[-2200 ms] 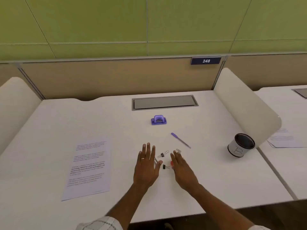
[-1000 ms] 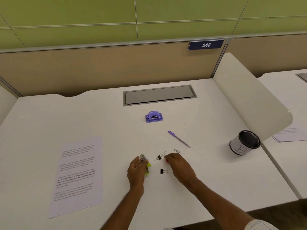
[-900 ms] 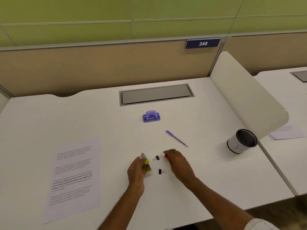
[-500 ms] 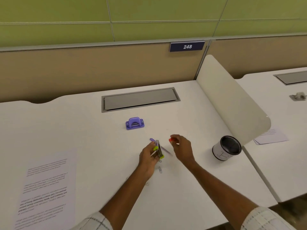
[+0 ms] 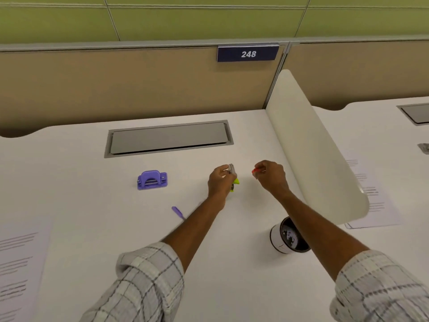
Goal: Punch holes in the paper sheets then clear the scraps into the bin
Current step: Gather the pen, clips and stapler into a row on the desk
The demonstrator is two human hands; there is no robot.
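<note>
A purple hole punch (image 5: 152, 180) sits on the white desk (image 5: 92, 205), left of my hands. A printed paper sheet (image 5: 18, 263) lies at the left edge, partly cut off. The small white bin (image 5: 286, 238) with a dark inside stands under my right forearm. My left hand (image 5: 220, 181) is raised over the desk, shut on a small metal tool with yellow-green parts (image 5: 233, 176). My right hand (image 5: 271, 174) pinches a small red object (image 5: 255, 170) between its fingertips.
A purple pen (image 5: 177, 212) lies by my left forearm. A grey cable hatch (image 5: 168, 138) is set into the desk at the back. A curved white divider (image 5: 313, 147) borders the right side. More printed sheets (image 5: 371, 196) lie on the neighbouring desk.
Both hands have lifted off the desk and moved toward the back, carrying the yellow-green tool and the red object. The camera moved forward; the clips are out of sight.
</note>
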